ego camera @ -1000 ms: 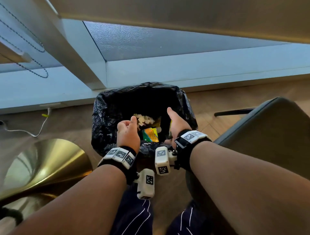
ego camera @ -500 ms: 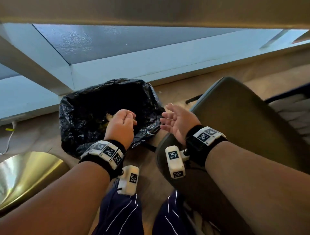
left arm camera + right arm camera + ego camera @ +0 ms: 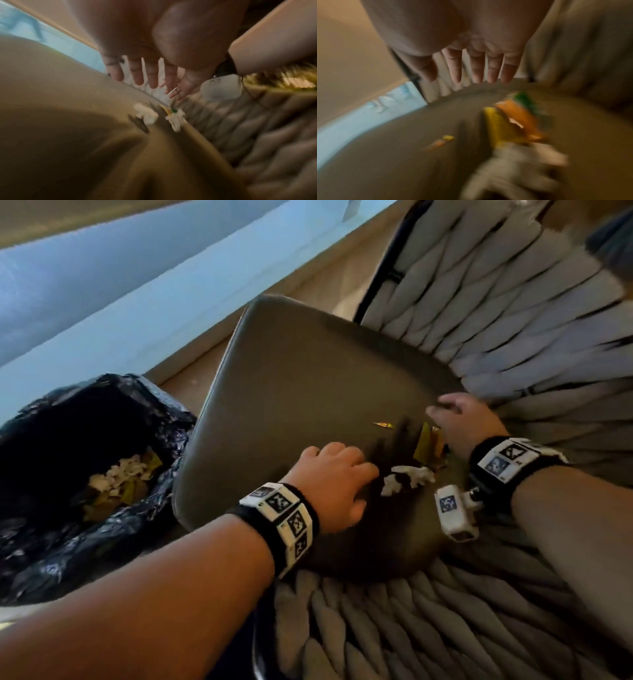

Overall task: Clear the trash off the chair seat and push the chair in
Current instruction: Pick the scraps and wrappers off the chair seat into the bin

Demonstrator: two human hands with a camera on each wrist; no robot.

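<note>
The dark grey chair seat [image 3: 308, 378] carries a small heap of trash near its right rear: crumpled white paper [image 3: 407, 477] [image 3: 513, 166], a yellow-and-orange wrapper [image 3: 428, 445] [image 3: 513, 121] and a small orange scrap [image 3: 383, 424] [image 3: 440, 143]. My left hand [image 3: 342, 474] hovers over the seat just left of the white paper [image 3: 147, 115], fingers [image 3: 152, 73] extended and empty. My right hand [image 3: 459, 419] is just right of the heap, fingers [image 3: 477, 67] straight and spread, holding nothing. Both wrist views are blurred.
A bin lined with a black bag [image 3: 68, 474], holding paper bits and wrappers, stands on the wooden floor left of the seat. The chair's grey quilted back [image 3: 513, 320] curves around the right and near side. A pale wall and ledge [image 3: 120, 285] run behind.
Both hands have left the bin and swung right over the chair seat, on either side of the remaining trash. The view has turned right with them.
</note>
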